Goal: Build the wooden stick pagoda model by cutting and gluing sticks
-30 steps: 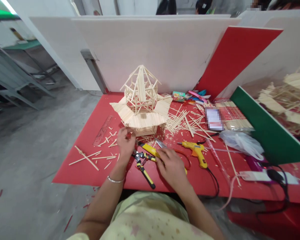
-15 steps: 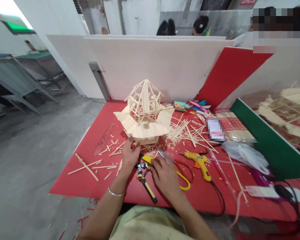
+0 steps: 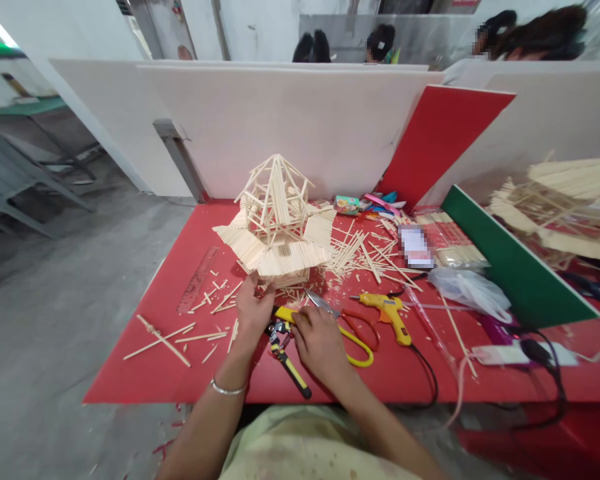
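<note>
A pavilion-like model of thin wooden sticks (image 3: 277, 207) stands on the red tabletop, with slatted panels flaring around its base. My left hand (image 3: 254, 310) is at the model's front left corner, thumb and fingers apart; whether the fingertips touch it is unclear. My right hand (image 3: 321, 343) lies palm down with curled fingers, their tips on a yellow-handled tool (image 3: 284, 313) partly hidden beneath them. Between my hands lie spring-loaded pliers (image 3: 294, 377) with yellow and black grips. Scissors (image 3: 363, 360) with red and yellow handles lie partly under my right hand.
A yellow glue gun (image 3: 387, 310) lies to the right with its cord trailing. Loose sticks (image 3: 350, 257), a phone (image 3: 416, 247), a plastic bag (image 3: 473, 290) and a power strip (image 3: 505, 355) spread across the right side. A green board (image 3: 520, 260) stands beyond. Clear ruler (image 3: 197, 280) at left.
The view has shifted right, so the table and model appear farther left. My hands keep nearly the same places by the model and tools.
</note>
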Demonstrator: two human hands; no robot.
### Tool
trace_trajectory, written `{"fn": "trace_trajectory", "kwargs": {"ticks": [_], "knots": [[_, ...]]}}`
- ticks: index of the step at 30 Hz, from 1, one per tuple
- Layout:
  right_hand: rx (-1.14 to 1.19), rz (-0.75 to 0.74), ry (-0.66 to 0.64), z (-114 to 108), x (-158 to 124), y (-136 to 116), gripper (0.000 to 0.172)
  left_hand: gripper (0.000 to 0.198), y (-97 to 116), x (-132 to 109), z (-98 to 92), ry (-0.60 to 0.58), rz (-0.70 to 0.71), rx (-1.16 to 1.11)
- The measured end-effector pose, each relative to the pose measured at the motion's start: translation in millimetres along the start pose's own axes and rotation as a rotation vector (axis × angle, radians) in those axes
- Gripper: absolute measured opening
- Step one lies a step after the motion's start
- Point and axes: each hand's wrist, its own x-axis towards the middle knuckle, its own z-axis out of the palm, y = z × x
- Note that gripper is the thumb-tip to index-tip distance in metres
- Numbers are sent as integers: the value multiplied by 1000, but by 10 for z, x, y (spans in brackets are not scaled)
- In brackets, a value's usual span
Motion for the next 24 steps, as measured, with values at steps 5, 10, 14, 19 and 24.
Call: {"fn": "trace_trajectory", "kwargs": {"ticks": [5, 10, 14, 19, 24], "knots": [[-1, 23, -2, 25, -26, -25, 32, 18, -16, -21, -17, -30, 23, 4], [25, 46, -5, 22, -32, -33, 30, 24, -35, -21, -13, -50, 9, -27], [30, 56, 12, 38, -37, -39, 31, 26, -33, -15, -12, -38, 19, -25], [36, 47, 12, 107, -51, -11, 32, 28, -48, -27, 2, -53, 15, -30], [64, 39, 12, 101, -31, 25, 31, 29, -37, -44, 0, -58, 43, -87]]}}
